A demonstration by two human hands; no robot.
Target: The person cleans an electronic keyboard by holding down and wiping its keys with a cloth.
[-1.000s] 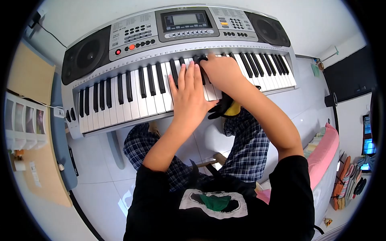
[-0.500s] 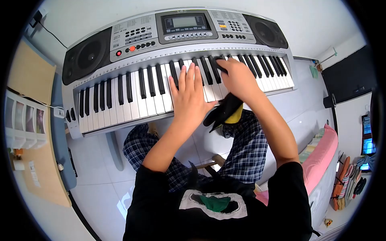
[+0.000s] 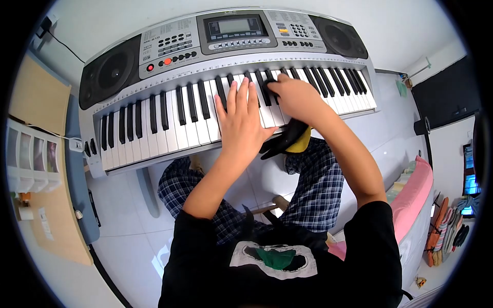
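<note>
A long silver electronic keyboard (image 3: 177, 68) spans the upper part of the view, its row of black and white keys (image 3: 177, 134) facing a seated person in a black T-shirt (image 3: 205, 267) and plaid trousers (image 3: 321, 187).

Both bare hands are over the middle keys, close together but apart. The left hand (image 3: 241, 120) is open, palm down, fingers spread on the keys, thumb pointing toward the right hand; it holds nothing. The right hand (image 3: 298, 100) is curled around part of a soft black-and-yellow cloth (image 3: 294, 134); its exact grip is hidden.

The cloth's black end shows at the right fingertips, against the keys; the rest hangs below that palm, over the keyboard's front edge, its tip near the left thumb.

The step in hand looks like working the cloth against the keys. Sliding it onward calls for a sure hold, light pressure and room beside the left fingers.
</note>
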